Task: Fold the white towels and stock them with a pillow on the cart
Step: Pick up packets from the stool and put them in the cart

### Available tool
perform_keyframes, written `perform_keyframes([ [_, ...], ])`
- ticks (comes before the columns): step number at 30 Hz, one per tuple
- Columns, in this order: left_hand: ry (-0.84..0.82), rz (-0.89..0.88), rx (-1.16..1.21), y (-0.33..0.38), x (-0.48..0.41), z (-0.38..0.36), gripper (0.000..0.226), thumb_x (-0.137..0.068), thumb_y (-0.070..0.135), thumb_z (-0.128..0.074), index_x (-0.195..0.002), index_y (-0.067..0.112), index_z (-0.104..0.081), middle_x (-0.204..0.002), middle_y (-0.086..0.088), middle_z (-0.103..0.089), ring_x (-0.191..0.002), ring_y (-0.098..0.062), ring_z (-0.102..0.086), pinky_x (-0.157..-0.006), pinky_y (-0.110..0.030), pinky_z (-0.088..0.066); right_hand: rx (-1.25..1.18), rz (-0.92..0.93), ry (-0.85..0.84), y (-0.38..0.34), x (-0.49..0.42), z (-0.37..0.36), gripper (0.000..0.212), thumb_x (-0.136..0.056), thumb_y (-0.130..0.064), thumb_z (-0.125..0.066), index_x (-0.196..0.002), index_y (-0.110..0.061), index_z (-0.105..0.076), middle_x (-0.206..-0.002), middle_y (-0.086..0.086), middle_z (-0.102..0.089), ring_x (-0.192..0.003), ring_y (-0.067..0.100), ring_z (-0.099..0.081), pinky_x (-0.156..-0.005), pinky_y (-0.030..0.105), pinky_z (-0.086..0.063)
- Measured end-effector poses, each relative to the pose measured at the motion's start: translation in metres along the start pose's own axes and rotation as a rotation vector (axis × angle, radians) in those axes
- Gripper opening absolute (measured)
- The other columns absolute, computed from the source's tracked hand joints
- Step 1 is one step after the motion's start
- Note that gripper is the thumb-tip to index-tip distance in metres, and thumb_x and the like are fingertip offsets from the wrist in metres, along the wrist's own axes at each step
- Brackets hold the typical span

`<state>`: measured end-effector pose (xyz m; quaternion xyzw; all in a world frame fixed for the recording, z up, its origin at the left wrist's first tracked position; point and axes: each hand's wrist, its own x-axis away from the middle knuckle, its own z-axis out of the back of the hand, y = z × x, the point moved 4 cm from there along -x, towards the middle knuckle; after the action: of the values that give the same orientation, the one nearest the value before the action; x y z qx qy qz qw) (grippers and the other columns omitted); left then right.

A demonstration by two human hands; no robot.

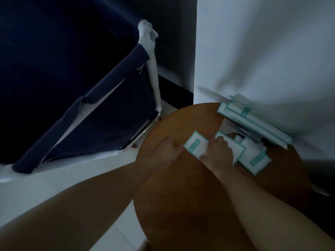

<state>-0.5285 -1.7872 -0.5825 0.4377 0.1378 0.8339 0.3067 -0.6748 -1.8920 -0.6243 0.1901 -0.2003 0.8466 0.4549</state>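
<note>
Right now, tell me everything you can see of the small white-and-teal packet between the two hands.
The small white-and-teal packet is a flat rectangle, white with a teal border and a teal bar at its middle; it looks like paper or thin plastic. It lies tilted on the round wooden table. The left hand touches its left end and the right hand presses its right end. Similar packets lie just to its right.

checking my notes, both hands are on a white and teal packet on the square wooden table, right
Not quite: the wooden table is round, not square; the head view shows its curved edge. The rest holds: the left hand and right hand both hold the white and teal packet on it.
</note>
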Motion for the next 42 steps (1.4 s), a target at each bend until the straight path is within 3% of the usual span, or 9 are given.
perform_keyframes([
  [5,0.027,0.083,0.316,0.007,0.005,-0.002,0.034,-0.101,0.012,-0.052,-0.133,0.001,-0.052,-0.119,-0.006,-0.054,-0.119,-0.02,-0.05,-0.078,-0.003,-0.038,-0.287,0.042,-0.052,-0.003,0.003,0.005,0.03,-0.088,-0.039,-0.067,-0.106,-0.015,-0.063,-0.11,0.007,-0.058,-0.103,0.026,-0.058,-0.085,0.037,-0.046],
  [7,-0.016,0.147,0.429,0.007,0.003,-0.008,0.027,-0.098,0.018,-0.058,-0.123,0.008,-0.06,-0.121,-0.005,-0.061,-0.106,-0.019,-0.061,-0.088,-0.023,-0.05,-0.557,0.052,-0.06,-0.001,0.009,0.01,0.023,-0.092,-0.035,-0.066,-0.091,-0.013,-0.067,-0.089,0.004,-0.062,-0.087,0.023,-0.062,-0.076,0.037,-0.047],
  [9,-0.06,0.211,0.6,0.011,0.004,-0.016,0.019,-0.097,0.018,-0.059,-0.113,0.009,-0.062,-0.111,-0.008,-0.068,-0.08,-0.014,-0.065,-0.061,-0.021,-0.052,-0.854,0.023,-0.052,0.002,0.016,0.016,0.02,-0.092,-0.03,-0.068,-0.089,-0.011,-0.071,-0.073,-0.005,-0.066,-0.071,0.012,-0.062,-0.066,0.032,-0.047],
  [13,-0.082,0.248,0.768,0.021,-0.002,-0.022,0.03,-0.097,0.02,-0.059,-0.125,0.01,-0.06,-0.115,-0.01,-0.071,-0.098,-0.026,-0.07,-0.068,-0.032,-0.058,-1.32,-0.099,-0.146,0.009,0.023,0.022,0.018,-0.097,-0.02,-0.064,-0.081,-0.013,-0.071,-0.057,-0.012,-0.064,-0.057,0.002,-0.058,-0.054,0.015,-0.044],
  [16,-0.098,0.197,0.836,0.034,-0.006,-0.017,0.028,-0.098,0.018,-0.057,-0.126,0.011,-0.059,-0.117,-0.01,-0.07,-0.105,-0.028,-0.069,-0.087,-0.043,-0.057,-1.056,-0.076,-0.007,0.034,0.008,0.022,0.025,-0.1,-0.029,-0.057,-0.085,-0.017,-0.073,-0.079,0.001,-0.068,-0.082,0.022,-0.062,-0.073,0.033,-0.048],
  [20,-0.069,0.175,0.852,0.033,-0.012,-0.013,0.028,-0.097,0.019,-0.06,-0.124,0.011,-0.061,-0.116,-0.009,-0.071,-0.103,-0.028,-0.069,-0.092,-0.048,-0.054,-0.418,0.0,0.064,0.07,-0.008,0.022,0.055,-0.094,-0.027,-0.064,-0.143,-0.01,-0.045,-0.147,0.012,-0.044,-0.129,0.03,-0.048,-0.099,0.041,-0.043],
  [27,0.011,0.251,0.841,0.028,-0.003,-0.003,0.019,-0.095,0.027,-0.061,-0.103,0.012,-0.068,-0.096,-0.007,-0.067,-0.083,-0.02,-0.06,-0.059,-0.027,-0.047,-0.045,0.024,-0.013,0.066,0.001,0.001,0.076,-0.091,-0.026,-0.062,-0.153,-0.015,-0.019,-0.15,0.012,-0.03,-0.108,0.03,-0.061,-0.077,0.036,-0.049],
  [34,0.136,0.188,0.845,0.032,0.017,0.016,0.011,-0.093,0.008,-0.065,-0.103,0.01,-0.062,-0.085,-0.01,-0.072,-0.055,-0.013,-0.065,-0.044,-0.024,-0.045,-0.415,-0.093,0.104,0.056,0.015,0.035,0.026,-0.093,-0.036,-0.062,-0.109,-0.016,-0.066,-0.111,0.01,-0.067,-0.102,0.031,-0.062,-0.076,0.034,-0.042],
  [42,0.111,0.043,1.122,0.062,0.066,0.042,0.023,-0.091,-0.004,-0.06,-0.11,0.006,-0.053,-0.089,-0.015,-0.074,-0.065,-0.022,-0.072,-0.051,-0.03,-0.054,-1.241,-0.219,0.235,0.035,0.073,0.12,0.008,-0.089,-0.018,-0.072,-0.081,-0.018,-0.07,-0.087,0.007,-0.074,-0.084,0.027,-0.071,-0.082,0.048,-0.059],
])
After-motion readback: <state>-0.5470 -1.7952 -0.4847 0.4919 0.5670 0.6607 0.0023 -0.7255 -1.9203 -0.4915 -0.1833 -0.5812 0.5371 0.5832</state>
